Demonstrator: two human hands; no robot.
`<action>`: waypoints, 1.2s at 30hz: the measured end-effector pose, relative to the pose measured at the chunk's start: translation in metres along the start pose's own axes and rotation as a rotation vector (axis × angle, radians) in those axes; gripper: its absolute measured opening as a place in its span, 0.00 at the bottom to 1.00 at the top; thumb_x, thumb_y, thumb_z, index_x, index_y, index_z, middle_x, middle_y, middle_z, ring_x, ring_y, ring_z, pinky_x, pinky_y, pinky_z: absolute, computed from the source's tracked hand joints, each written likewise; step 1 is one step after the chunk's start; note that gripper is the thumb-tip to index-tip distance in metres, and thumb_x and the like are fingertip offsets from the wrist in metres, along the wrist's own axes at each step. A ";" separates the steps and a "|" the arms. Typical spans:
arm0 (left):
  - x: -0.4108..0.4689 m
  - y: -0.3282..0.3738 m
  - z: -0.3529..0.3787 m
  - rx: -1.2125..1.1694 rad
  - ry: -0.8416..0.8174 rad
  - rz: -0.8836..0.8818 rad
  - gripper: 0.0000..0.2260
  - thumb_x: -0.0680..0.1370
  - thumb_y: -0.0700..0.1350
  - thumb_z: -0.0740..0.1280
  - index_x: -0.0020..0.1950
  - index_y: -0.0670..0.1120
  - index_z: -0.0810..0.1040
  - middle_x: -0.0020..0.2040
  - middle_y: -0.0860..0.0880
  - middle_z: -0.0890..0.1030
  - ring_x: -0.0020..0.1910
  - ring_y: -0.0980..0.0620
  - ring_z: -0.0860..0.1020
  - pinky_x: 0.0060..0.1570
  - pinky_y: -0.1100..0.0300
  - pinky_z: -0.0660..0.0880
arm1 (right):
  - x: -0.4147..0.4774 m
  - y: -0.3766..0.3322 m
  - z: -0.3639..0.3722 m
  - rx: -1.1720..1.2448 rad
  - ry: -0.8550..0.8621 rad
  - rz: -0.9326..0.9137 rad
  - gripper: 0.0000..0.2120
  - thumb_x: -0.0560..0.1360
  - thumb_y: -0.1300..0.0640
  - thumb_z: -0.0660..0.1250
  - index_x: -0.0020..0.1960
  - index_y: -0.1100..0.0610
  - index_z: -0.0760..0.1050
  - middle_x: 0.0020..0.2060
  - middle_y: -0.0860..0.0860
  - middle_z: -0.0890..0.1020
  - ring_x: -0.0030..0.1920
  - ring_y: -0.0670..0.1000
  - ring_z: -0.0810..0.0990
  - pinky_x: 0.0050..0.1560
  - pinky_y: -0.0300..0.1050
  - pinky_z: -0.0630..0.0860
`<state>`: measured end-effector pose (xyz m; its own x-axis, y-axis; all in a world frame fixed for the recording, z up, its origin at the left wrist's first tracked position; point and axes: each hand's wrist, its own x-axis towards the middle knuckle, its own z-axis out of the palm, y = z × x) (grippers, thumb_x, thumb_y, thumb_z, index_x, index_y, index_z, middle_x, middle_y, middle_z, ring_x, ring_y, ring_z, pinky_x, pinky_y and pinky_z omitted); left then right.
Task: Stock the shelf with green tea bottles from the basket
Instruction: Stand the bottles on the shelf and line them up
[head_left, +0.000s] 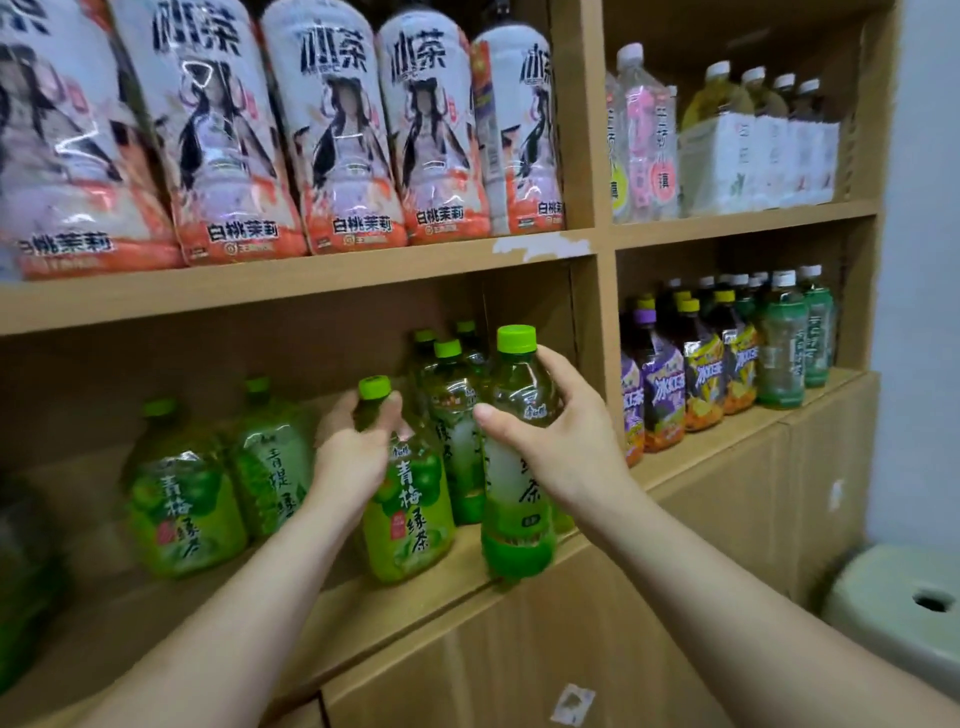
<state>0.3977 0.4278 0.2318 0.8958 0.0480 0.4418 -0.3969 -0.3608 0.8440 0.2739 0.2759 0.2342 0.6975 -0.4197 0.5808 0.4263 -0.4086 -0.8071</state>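
Partly stocked, two bottles in hand

Nearest, the right hand (561, 441) curls thumb and fingers round a green tea bottle (514, 499), its base at the front of the shelf (363, 613). Just left, the left hand (353, 457) grips a green plum tea bottle (410, 519) by the shoulder. Behind them stand several green-capped bottles (452, 410). Basket unseen, so what remains cannot be told.

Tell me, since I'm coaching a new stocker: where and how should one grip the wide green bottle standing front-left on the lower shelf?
Probably the narrow neck under its cap, coming from the open front. The wide green bottle stands upright, its labelled body looks too broad to grasp easily, and a neighbouring bottle crowds its right.
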 end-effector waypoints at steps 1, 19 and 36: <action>0.007 -0.005 0.000 0.023 -0.010 0.007 0.31 0.76 0.60 0.64 0.73 0.45 0.64 0.73 0.43 0.67 0.69 0.43 0.68 0.64 0.48 0.70 | 0.003 0.002 0.009 -0.020 -0.004 0.004 0.36 0.66 0.48 0.77 0.70 0.50 0.68 0.61 0.46 0.78 0.62 0.46 0.76 0.64 0.50 0.74; 0.015 -0.060 -0.011 0.134 -0.119 0.210 0.41 0.71 0.54 0.72 0.77 0.54 0.51 0.78 0.48 0.54 0.76 0.46 0.54 0.73 0.49 0.57 | -0.022 0.044 0.067 -0.650 -0.101 -0.009 0.50 0.70 0.48 0.73 0.78 0.47 0.40 0.68 0.51 0.69 0.66 0.51 0.71 0.62 0.45 0.71; 0.002 -0.042 -0.014 0.157 -0.133 0.054 0.44 0.71 0.43 0.74 0.77 0.56 0.49 0.78 0.49 0.52 0.76 0.47 0.55 0.70 0.53 0.57 | 0.032 0.076 0.005 -0.428 0.068 0.132 0.45 0.67 0.36 0.71 0.75 0.48 0.51 0.69 0.57 0.67 0.66 0.58 0.70 0.62 0.54 0.70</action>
<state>0.4135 0.4561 0.2014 0.8967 -0.0952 0.4323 -0.4185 -0.5005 0.7579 0.3314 0.2355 0.1914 0.6841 -0.5372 0.4934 0.0498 -0.6404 -0.7664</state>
